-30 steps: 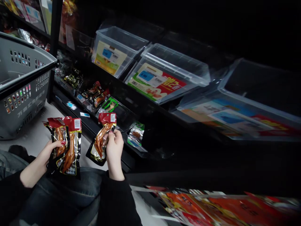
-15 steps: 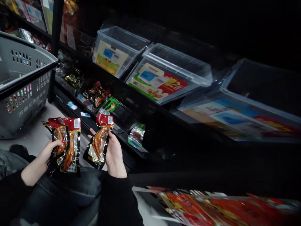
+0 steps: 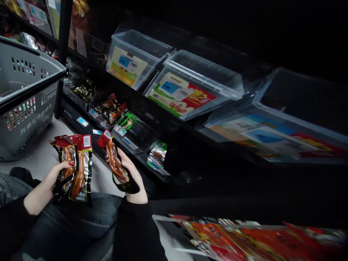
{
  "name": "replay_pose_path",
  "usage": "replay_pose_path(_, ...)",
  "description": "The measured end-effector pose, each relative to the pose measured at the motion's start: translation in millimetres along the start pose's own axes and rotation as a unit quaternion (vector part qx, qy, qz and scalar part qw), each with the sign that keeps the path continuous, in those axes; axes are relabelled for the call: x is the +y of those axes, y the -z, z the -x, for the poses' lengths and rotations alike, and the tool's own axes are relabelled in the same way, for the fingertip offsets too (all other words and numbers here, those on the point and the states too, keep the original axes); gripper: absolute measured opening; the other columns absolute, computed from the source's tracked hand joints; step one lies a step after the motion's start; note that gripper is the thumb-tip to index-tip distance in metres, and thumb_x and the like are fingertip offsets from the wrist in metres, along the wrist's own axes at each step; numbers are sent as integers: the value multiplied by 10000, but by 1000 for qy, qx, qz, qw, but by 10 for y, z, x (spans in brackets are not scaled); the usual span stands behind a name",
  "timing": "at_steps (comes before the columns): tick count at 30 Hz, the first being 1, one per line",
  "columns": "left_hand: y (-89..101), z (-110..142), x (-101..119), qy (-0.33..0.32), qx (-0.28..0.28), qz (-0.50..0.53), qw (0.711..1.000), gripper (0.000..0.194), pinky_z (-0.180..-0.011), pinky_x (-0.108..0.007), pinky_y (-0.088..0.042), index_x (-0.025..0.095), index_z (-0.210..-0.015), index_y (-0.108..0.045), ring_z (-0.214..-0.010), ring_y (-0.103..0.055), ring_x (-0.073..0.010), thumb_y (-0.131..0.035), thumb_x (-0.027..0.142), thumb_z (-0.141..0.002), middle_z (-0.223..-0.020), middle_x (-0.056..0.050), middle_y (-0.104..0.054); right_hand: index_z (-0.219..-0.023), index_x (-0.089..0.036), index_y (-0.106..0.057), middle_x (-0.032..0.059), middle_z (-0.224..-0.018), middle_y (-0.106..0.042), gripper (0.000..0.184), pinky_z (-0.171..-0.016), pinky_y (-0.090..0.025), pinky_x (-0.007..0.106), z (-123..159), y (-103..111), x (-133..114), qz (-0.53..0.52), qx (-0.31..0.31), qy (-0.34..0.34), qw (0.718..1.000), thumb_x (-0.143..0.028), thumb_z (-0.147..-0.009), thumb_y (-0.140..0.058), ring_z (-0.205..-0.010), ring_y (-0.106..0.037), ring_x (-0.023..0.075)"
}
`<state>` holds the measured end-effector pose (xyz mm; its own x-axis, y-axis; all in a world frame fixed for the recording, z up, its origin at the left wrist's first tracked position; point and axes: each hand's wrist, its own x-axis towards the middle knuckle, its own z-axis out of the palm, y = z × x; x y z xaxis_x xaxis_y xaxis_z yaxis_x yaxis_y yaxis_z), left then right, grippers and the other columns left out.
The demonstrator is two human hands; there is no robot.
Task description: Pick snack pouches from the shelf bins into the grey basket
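My left hand (image 3: 57, 174) is closed on vacuum packs of duck legs (image 3: 79, 170), with red tops, black edges and clear windows. At least two overlap there, and the thumb lies across the front. Another duck leg pack (image 3: 116, 163) of the same look is in my right hand (image 3: 133, 170), tilted with its red top to the upper left. That hand's fingers are partly hidden behind the pack. Both hands are above my knees. More red-topped packs (image 3: 112, 108) lie in a low shelf bin beyond my right hand.
A grey shopping basket (image 3: 29, 123) stands at the left. Clear bins with price labels, such as the middle bin (image 3: 203, 72), line the shelf above. A green-edged pack (image 3: 157, 155) lies in a low bin (image 3: 141, 134). Blurred orange and red packages (image 3: 231, 239) are at the lower right.
The pack in my right hand has turned, its red top swinging left and its lower end right. My left hand and its packs have hardly moved.
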<state>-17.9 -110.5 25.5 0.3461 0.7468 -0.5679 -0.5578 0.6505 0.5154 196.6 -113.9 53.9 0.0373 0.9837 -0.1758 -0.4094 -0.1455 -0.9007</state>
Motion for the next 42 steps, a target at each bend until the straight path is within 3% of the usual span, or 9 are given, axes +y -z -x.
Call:
replay_pose_path(6, 7, 36, -11, -12, -19, 24, 999, 266, -567, -301, -543, 140, -862, -603, -615, -671, -219, -535, 106, -607, -636, -31, -702, -1039, -259, -491, -26, -842, -603, 623, -698, -484, 273, -14, -127, 80, 80, 94, 81, 989, -92, -488, -726, -696, -593, 112)
replay_pose_path(14, 30, 79, -84, 36, -64, 16, 997, 353, -534, -317, -531, 156, -854, -599, -628, -667, -249, -564, 99, -507, -587, -31, -690, -1027, -220, -487, 5, -845, -583, 497, -693, -470, 287, -6, -376, 494, 261, 178, 173, 933, -148, -571, -671, -680, -546, 116)
replay_pose_path(20, 44, 1, -82, 52, -40, -13, 998, 300, -556, -325, -526, 135, -816, -600, -597, -661, -248, -581, 118, -517, -580, -51, -683, -1008, -206, -508, 39, -949, -587, 401, -755, -448, 302, -19, -428, 546, 149, 3, 93, 984, -158, -619, -596, -795, -558, 146)
replay_pose_path(22, 43, -25, -83, 33, -20, -25, 999, 280, -554, -321, -526, 141, -805, -597, -565, -655, -231, -582, 110, -527, -573, -38, -681, -937, -203, -548, 33, -928, -587, 277, -788, -425, 317, 13, -402, 448, 164, 18, 126, 978, -177, -662, -562, -834, -549, 160)
replay_pose_path(26, 32, -44, -131, -52, 32, -69, 996, 272, -556, -296, -521, 160, -818, -594, -558, -651, -206, -634, 122, -551, -567, -3, -678, -719, -214, -560, 9, -752, -534, 12, -744, -392, 325, 160, -451, 299, 363, 91, 294, 880, -204, -726, -557, -766, -494, 170)
replay_pose_path(28, 24, -47, -157, -75, 45, -78, 993, 273, -561, -283, -516, 157, -844, -598, -566, -649, -194, -657, 162, -578, -593, -5, -686, -705, -217, -552, 14, -735, -521, 38, -738, -386, 341, 230, -535, 320, 456, 41, 312, 832, -228, -723, -583, -764, -478, 184)
replay_pose_path(31, 10, -54, -166, -99, 61, -78, 990, 244, -567, -265, -507, 150, -831, -614, -573, -646, -181, -671, 194, -598, -623, -11, -695, -889, -209, -542, 55, -889, -507, 209, -794, -386, 381, 277, -659, 449, 524, 25, 283, 803, -270, -703, -615, -881, -459, 219)
replay_pose_path(37, 3, -85, -149, -124, 33, -127, 984, 286, -623, -263, -496, 130, -845, -633, -631, -657, -197, -696, 293, -619, -666, -40, -709, -1221, -212, -405, 90, -1067, -391, 460, -908, -357, 381, 206, -666, 619, 517, 18, 228, 825, -214, -774, -516, -1027, -421, 210)
replay_pose_path(42, 19, -125, -242, -158, 13, -173, 972, 384, -603, -239, -487, 121, -830, -623, -687, -656, -205, -709, 400, -581, -712, -48, -715, -886, -201, -601, 32, -857, -424, 154, -808, -396, 338, 114, -605, 651, 423, 115, 209, 874, -225, -749, -536, -852, -468, 179)
